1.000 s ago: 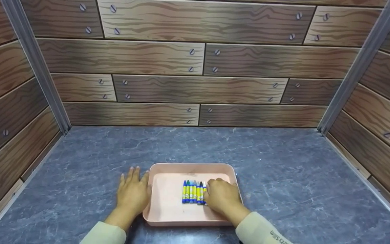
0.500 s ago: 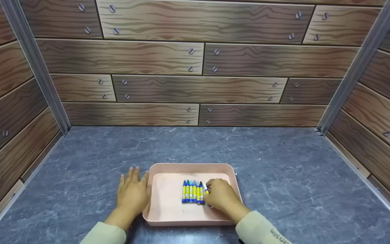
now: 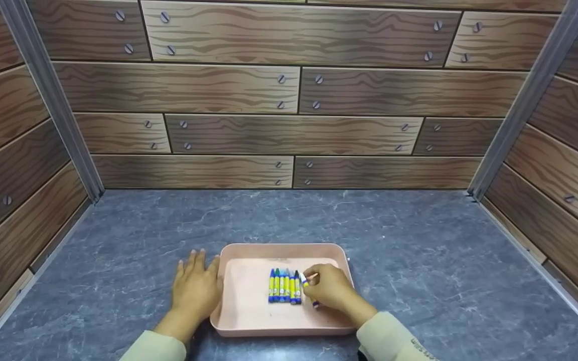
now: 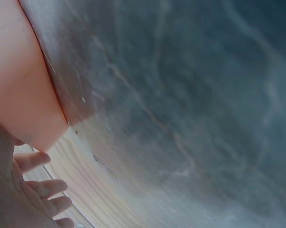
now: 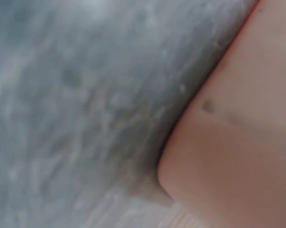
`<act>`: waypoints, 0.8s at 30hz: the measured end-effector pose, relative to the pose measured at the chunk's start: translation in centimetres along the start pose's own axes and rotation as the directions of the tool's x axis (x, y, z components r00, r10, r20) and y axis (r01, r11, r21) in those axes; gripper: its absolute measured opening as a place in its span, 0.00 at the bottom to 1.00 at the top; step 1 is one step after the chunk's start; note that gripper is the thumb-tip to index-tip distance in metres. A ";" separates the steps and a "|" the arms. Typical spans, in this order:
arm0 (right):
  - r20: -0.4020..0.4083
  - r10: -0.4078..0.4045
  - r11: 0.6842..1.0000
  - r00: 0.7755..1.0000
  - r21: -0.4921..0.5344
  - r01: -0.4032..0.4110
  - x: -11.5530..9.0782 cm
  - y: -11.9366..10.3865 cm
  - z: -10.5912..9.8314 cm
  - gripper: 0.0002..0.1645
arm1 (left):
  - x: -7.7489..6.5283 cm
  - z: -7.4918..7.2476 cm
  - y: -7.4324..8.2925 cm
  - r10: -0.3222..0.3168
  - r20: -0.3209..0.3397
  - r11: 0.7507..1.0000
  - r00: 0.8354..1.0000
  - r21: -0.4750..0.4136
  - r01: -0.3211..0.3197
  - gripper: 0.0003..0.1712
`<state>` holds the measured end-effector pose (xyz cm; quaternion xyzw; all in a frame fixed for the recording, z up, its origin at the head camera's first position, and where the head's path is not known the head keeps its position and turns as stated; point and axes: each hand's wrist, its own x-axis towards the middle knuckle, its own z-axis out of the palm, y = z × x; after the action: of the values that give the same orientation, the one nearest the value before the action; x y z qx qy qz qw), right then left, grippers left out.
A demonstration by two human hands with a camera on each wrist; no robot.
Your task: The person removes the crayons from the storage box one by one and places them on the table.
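Note:
A row of several crayons (image 3: 282, 287) with yellow wrappers and blue ends lies side by side in the pink tray (image 3: 244, 318). To the right of the row my right hand (image 3: 333, 288) pinches a white-tipped crayon (image 3: 304, 282) between thumb and fingers. That crayon tilts, and its middle is hidden behind the fingers. My left hand (image 3: 194, 286) rests against the tray's left wall with its fingers straight and spread. In the left wrist view the left hand (image 4: 22, 190) touches the tray's outer side (image 4: 29, 95). The right wrist view does not show the right hand.
The tray stands on a grey marbled tabletop (image 3: 419, 260). Wood-patterned panels (image 3: 289, 90) enclose the back and both sides, with grey metal posts (image 3: 525, 100) at the corners. Dark smudges mark the tray in the right wrist view.
The right hand has drawn the white-tipped crayon slightly away from the row and tilted it, so more of it shows. The left hand stays at the tray's left wall.

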<state>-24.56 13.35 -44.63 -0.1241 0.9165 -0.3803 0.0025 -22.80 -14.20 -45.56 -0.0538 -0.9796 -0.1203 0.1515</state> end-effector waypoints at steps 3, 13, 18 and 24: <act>0.015 0.001 0.999 1.000 0.048 -0.002 0.0 -0.1 -0.5 0.20 | -0.1 -0.1 0.0 0.008 -0.003 1.000 1.000 0.002 -0.008 0.24; 0.012 0.078 0.979 0.997 0.190 -0.079 0.2 -0.4 -3.7 0.25 | 0.0 -0.1 0.0 0.007 0.000 1.000 1.000 0.008 -0.007 0.24; -0.025 0.159 0.967 0.987 0.204 -0.150 0.2 0.4 -5.9 0.25 | 0.0 0.0 0.0 0.008 -0.002 1.000 1.000 0.012 -0.008 0.24; -0.069 0.182 0.970 0.981 0.174 -0.167 -0.4 2.5 -8.1 0.25 | 0.0 0.0 0.0 0.008 0.004 1.000 1.000 0.013 -0.008 0.25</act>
<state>-25.51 20.80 -40.62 -0.0263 0.8879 -0.4592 0.0078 -22.82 -14.24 -45.52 -0.0570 -0.9805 -0.1133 0.1503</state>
